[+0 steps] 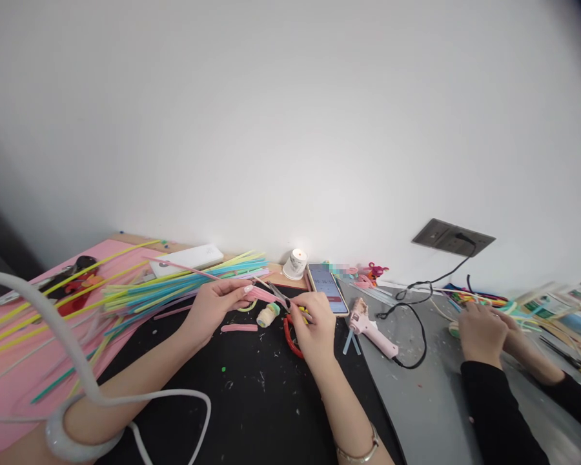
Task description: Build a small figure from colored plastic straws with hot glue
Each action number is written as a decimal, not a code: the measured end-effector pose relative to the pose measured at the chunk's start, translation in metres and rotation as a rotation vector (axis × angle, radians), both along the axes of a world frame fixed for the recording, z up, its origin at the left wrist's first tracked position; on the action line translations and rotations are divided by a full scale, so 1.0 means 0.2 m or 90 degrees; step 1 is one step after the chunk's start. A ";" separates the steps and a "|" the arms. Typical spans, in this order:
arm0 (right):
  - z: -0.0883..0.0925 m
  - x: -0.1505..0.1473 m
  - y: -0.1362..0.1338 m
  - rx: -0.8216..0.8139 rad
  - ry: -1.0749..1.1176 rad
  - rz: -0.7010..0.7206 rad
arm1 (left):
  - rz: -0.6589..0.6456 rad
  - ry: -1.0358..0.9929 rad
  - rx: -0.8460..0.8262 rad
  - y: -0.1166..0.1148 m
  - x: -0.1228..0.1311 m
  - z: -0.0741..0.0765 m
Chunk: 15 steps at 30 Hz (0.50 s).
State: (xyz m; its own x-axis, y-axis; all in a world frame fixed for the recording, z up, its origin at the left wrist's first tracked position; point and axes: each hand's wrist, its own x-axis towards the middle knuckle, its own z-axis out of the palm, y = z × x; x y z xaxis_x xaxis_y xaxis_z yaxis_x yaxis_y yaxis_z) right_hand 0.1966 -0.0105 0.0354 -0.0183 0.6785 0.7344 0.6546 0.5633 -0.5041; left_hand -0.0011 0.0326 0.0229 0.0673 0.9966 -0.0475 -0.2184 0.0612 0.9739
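My left hand [219, 302] is closed on a bundle of pink pipe cleaners [261, 294]; one long pink strand runs out behind it to the left. My right hand [315, 326] grips a pair of scissors with red handles [290, 337], partly hidden by the fingers. The scissors' blades [277, 292] are at the right end of the pink bundle; whether they touch it I cannot tell. Below the bundle, a short pink piece [239, 328] lies on the black mat [232, 400], beside a small cream and yellow-green fuzzy piece [268, 314].
Loose pipe cleaners [184, 284] lie at the left near a white box [190, 259]. Behind my hands are a paper cup [295, 264] and phone [326, 287]. A pink glue gun [375, 332] with black cord lies right. Another person's hands [484, 332] work farther right. A white cable [77, 349] crosses my left forearm.
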 end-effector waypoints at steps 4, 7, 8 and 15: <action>-0.03 -0.02 0.00 -0.151 -0.025 0.003 | -0.018 0.002 0.010 -0.02 0.01 0.00; -0.05 -0.03 0.02 -0.287 0.108 0.027 | -0.060 0.017 0.006 -0.03 0.02 0.01; -0.06 -0.04 0.02 -0.320 0.170 0.047 | -0.071 0.023 0.002 -0.04 0.02 0.01; -0.05 -0.07 0.02 -0.407 0.374 0.147 | -0.111 0.027 -0.008 -0.05 0.02 0.03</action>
State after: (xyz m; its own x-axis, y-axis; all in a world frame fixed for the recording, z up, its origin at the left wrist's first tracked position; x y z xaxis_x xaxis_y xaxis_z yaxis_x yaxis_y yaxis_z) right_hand 0.1825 -0.0057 0.0253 0.0549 0.9870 0.1511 0.0971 0.1453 -0.9846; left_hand 0.0034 0.0227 0.0279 0.2375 0.9692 -0.0656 -0.1624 0.1062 0.9810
